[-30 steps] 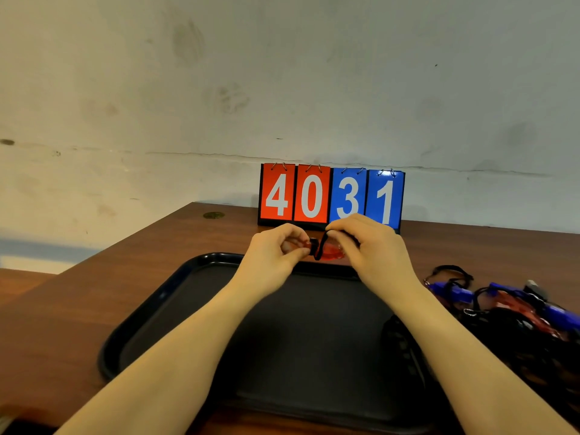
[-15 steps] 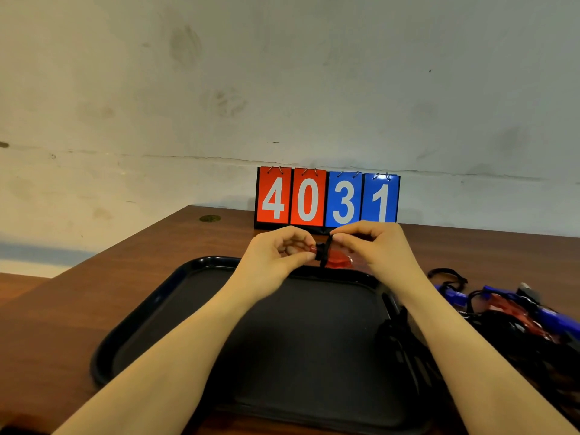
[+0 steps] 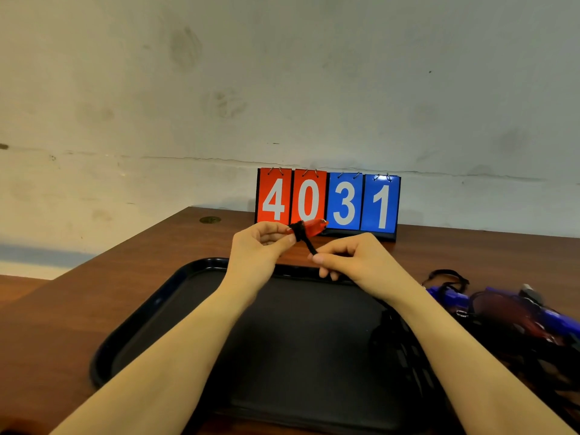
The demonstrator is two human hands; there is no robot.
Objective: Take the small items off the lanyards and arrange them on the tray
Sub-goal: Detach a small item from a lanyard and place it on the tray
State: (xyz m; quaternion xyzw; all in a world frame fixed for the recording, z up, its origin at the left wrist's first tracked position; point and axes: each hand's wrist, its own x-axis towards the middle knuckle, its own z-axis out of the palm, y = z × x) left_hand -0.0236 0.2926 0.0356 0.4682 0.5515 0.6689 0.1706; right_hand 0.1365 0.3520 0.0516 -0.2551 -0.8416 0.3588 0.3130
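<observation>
Both hands are raised above the far rim of the black tray (image 3: pixel 150 315), which lies on the brown table (image 3: pixel 62 309). The left hand (image 3: pixel 260 246) has its fingers curled, pinching a small red item (image 3: pixel 314 227) at the end wrapped by a black cord (image 3: pixel 306 240). The red item points away from the tray, toward the score board (image 3: pixel 328 200), and overlaps the board's lower edge in this view. The right hand (image 3: pixel 354 262) lies just right of the left hand, fingers curled, thumb and forefinger pinching the black cord a little below the red item. The cord runs taut between the two hands. The score board stands beyond the tray against the wall and reads 4031. To the right of the tray, on the table, lies a tangled heap of lanyards (image 3: pixel 502 312) with blue and red pieces; detail there is blurred.
</observation>
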